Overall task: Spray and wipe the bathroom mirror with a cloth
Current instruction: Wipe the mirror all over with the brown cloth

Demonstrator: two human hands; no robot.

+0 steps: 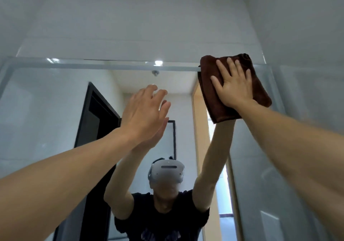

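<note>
Both arms raised, hands up high.

Right hand (235, 87) at 1 o'clock, fingers straight and spread, palm pressed flat on the brown cloth (210, 99). Left hand (144, 114) near centre at 11 o'clock of the frame's middle, fingers loosely extended, holding nothing. Forearms bare, reaching up from 7 and 4 o'clock.

We see a dark brown cloth (234, 90), plain and unpatterned, against the mirror (55, 110), whose glass shows pale grey-blue. Above the mirror the wall (130, 17) is light grey. Reflected in the mirror are a black door frame (87, 121), a white headset (166, 172), and a black T-shirt (163, 220) with a faint purple print.
</note>
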